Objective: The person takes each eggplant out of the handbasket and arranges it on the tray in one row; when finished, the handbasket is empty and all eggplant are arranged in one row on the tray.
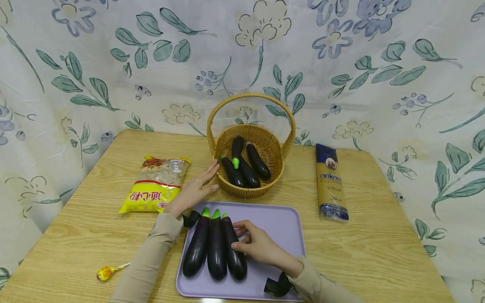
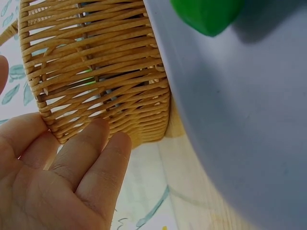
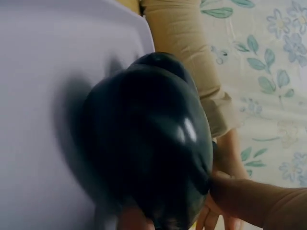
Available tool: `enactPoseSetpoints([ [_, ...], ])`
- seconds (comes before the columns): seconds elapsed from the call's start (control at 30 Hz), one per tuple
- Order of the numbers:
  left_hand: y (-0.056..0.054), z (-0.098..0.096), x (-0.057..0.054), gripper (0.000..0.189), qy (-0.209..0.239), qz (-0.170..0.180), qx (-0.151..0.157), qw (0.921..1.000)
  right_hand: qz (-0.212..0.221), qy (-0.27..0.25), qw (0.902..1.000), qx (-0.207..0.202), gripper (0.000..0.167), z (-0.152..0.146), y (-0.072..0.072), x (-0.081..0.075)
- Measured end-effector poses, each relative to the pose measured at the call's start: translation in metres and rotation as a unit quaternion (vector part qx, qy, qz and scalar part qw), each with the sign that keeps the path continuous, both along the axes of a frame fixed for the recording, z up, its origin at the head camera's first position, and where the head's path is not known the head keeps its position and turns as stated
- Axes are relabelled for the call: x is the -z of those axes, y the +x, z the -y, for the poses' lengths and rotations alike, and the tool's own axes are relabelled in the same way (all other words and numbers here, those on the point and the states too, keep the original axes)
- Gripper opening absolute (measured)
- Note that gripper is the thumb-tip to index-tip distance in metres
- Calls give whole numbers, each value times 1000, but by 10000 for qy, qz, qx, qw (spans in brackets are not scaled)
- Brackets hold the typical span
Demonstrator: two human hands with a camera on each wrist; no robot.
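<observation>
On the lilac tray [image 1: 274,221] three large dark eggplants lie side by side, green stem ends toward the basket. My right hand [image 1: 261,246] holds the rightmost eggplant [image 1: 235,263], thumb on its upper side and fingers at its right edge. In the right wrist view, a glossy eggplant [image 3: 148,124] fills the middle, between thumb and finger. A wicker basket [image 1: 246,193] with a tall handle stands behind the tray, several smaller eggplants inside. My left hand [image 1: 193,191] reaches to its left side with fingers extended; in the left wrist view fingertips touch the wicker wall [image 2: 100,72].
A yellow pasta bag [image 1: 155,185] lies left of the basket, a spaghetti pack [image 1: 331,183] to the right. Near the left forearm is a wrapped lollipop [image 1: 106,272]. Dark straps [image 1: 278,287] circle both wrists. A floral curtain [image 1: 242,54] hangs behind the table.
</observation>
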State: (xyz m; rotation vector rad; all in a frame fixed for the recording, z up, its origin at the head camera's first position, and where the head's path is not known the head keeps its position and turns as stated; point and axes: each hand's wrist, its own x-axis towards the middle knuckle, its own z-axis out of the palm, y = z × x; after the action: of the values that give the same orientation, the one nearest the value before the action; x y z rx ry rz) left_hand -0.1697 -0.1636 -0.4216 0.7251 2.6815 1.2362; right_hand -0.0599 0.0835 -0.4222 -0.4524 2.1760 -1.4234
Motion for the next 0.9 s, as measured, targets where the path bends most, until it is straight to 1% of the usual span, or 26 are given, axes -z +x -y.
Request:
enactPoseSetpoints([
  [0.1,-1,-1,0,66,36,37,20,10000,155,-140,9998,-20,49,1,-1,0],
  [0.33,-1,-1,0,66,-13,-14,28,10000,195,-33,9998,-18,47,0,-6,2],
  [0.57,0,0,-2,67,4,-7,41,10000,41,-73,9999,91,44,-8,-13,-2],
  [0.67,0,0,-2,67,-16,3,49,10000,-31,-43,10000,85,41,-13,-20,-9],
  [0.77,0,0,-2,67,-30,-14,48,10000,-99,-102,9999,49,40,-19,-30,-20],
  [0.9,-1,0,0,67,1,-44,47,10000,-94,-469,9988,107,43,-26,-49,-41],
])
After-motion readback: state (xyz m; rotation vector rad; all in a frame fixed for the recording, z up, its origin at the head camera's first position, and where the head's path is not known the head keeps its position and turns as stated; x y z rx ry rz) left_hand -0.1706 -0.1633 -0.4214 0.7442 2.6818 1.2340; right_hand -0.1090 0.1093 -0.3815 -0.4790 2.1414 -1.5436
